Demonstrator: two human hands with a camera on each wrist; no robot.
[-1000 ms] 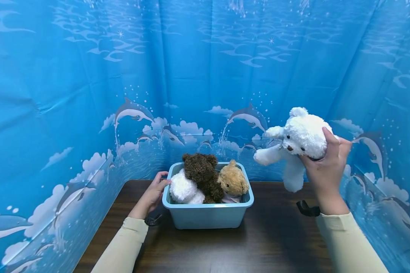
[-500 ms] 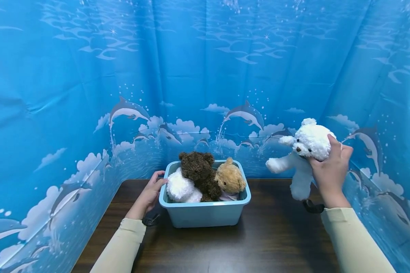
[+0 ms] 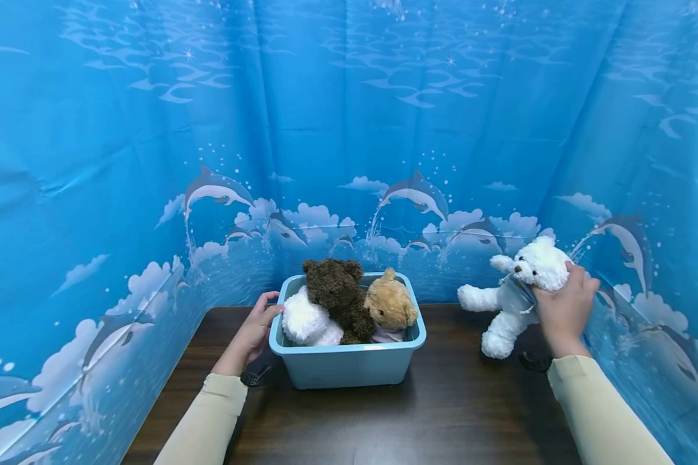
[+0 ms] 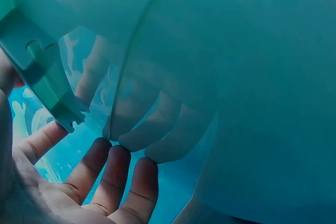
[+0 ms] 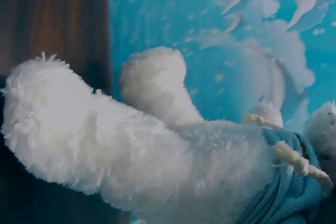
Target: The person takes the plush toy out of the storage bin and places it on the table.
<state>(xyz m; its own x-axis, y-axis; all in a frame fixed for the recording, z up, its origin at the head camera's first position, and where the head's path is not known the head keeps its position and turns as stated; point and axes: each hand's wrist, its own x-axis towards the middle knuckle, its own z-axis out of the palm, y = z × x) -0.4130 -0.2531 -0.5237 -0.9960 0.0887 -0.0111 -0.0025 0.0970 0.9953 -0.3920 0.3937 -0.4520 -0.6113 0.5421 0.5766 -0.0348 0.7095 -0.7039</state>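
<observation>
My right hand (image 3: pixel 567 310) grips a fluffy white teddy bear (image 3: pixel 500 300) around its back and neck, low at the table's right rear. The bear tilts, its legs pointing left. In the right wrist view, a blue cloth (image 5: pixel 294 182) with a knotted cream cord circles its neck; the hand is hidden there. My left hand (image 3: pixel 257 328) holds the left rim of a light blue plastic bin (image 3: pixel 349 369), thumb at the rim and fingertips (image 4: pixel 144 169) against the outer wall. Inside sit a white plush toy (image 3: pixel 308 320), a dark brown teddy bear (image 3: pixel 333 284) and a tan teddy bear (image 3: pixel 391 302).
The bin stands on a dark wooden table (image 3: pixel 360 423). A blue curtain (image 3: pixel 349 129) printed with dolphins encloses the table at the back and both sides. A black wrist strap (image 3: pixel 256 376) shows at the left wrist.
My right hand has lowered the white teddy bear from above the table towards its right rear, and shifted it rightwards. The left hand stays at the bin's rim. The view has shifted slightly.
</observation>
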